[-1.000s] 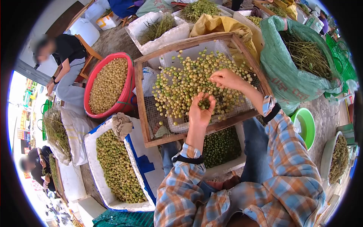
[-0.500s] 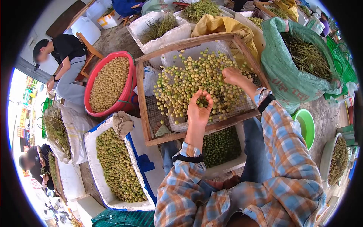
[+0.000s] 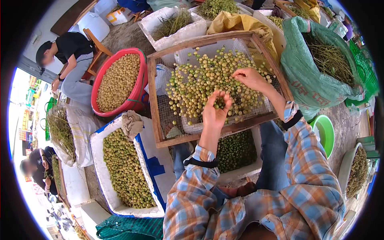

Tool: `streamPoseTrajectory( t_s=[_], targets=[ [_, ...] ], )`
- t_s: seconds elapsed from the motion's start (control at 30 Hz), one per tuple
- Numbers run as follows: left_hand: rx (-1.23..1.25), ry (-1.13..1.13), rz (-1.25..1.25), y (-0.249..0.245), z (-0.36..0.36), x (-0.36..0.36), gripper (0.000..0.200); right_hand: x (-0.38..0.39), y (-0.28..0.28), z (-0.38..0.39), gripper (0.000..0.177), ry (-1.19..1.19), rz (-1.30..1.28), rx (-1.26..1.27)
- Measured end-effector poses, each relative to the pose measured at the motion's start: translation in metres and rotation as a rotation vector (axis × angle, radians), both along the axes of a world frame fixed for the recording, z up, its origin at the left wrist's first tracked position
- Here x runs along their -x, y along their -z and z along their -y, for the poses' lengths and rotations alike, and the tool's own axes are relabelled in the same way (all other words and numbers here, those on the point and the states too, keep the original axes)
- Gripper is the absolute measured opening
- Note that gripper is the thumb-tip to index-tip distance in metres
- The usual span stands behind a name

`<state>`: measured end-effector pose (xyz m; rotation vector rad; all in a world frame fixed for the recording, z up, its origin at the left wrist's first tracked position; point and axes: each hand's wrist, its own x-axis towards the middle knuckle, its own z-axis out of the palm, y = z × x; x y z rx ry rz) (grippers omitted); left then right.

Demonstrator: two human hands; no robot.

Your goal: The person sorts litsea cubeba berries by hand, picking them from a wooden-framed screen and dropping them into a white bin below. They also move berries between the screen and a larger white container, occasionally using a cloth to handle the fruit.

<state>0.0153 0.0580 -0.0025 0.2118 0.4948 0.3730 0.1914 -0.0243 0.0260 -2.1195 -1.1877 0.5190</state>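
Observation:
My left hand (image 3: pixel 215 114) is over the near middle of a wood-framed mesh tray (image 3: pixel 154 105). Its fingers curl loosely, with a gap between them and the thumb where fruits show; I make out nothing gripped. Further right, my right hand (image 3: pixel 253 80) has thumb and fingers pinched together just above the fruits; whatever may be between the tips is too small to name. Small round yellow-green fruits (image 3: pixel 200 76) are spread across the mesh, some greener than others. Below the tray's near edge, a white box (image 3: pixel 240 173) holds darker green fruits.
A red basin (image 3: pixel 143 76) of pale fruits and a white foam box (image 3: pixel 96 176) of yellow-green ones are on the left. To the right are a green sack (image 3: pixel 298 68) of stems and a green basin (image 3: pixel 329 136). Two people (image 3: pixel 74 48) sit far left.
My right hand has lifted slightly and shifted left, its fingers more extended. My left hand has moved slightly right, its fingertips higher. The whole view has shifted a little.

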Motion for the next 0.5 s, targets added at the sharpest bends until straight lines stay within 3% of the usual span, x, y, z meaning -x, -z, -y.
streamPoseTrajectory(
  t_s=[0.03, 0.13, 0.2, 0.23, 0.3, 0.33, 0.4, 0.43, 0.5],
  targets=[
    [0.001, 0.001, 0.001, 0.0, 0.001, 0.003, 0.02, -0.007, 0.01, 0.005, 0.017, 0.001, 0.001, 0.001],
    [-0.469, 0.557, 0.062, -0.027, 0.014, 0.019, 0.021, -0.017, 0.038, 0.01, 0.016, -0.07, 0.014, -0.058],
    [-0.759, 0.925, 0.071, -0.032, 0.031, 0.024, 0.021, -0.01, 0.043, 0.009, 0.015, -0.228, 0.046, 0.098],
    [-0.908, 1.041, 0.117, -0.026, 0.042, 0.027, 0.021, -0.013, 0.044, 0.008, 0.015, -0.228, 0.045, 0.097],
    [-1.145, 1.247, 0.082, -0.006, 0.059, 0.032, 0.023, -0.032, 0.045, 0.002, 0.016, -0.055, 0.305, 0.102],
    [-1.147, 1.249, 0.082, 0.013, 0.063, 0.036, 0.023, -0.041, 0.041, 0.0, 0.017, -0.022, 0.268, 0.199],
    [-1.893, 1.07, 0.133, 0.043, 0.067, 0.042, 0.027, -0.049, 0.034, -0.001, 0.017, 0.081, 0.308, 0.227],
    [-1.893, 1.068, 0.136, 0.05, 0.07, 0.044, 0.027, -0.051, 0.033, -0.001, 0.016, 0.179, 0.345, 0.256],
    [-1.996, 1.114, -0.125, 0.044, 0.072, 0.045, 0.03, -0.045, 0.019, -0.002, 0.014, 0.152, 0.397, 0.192]
  ],
)
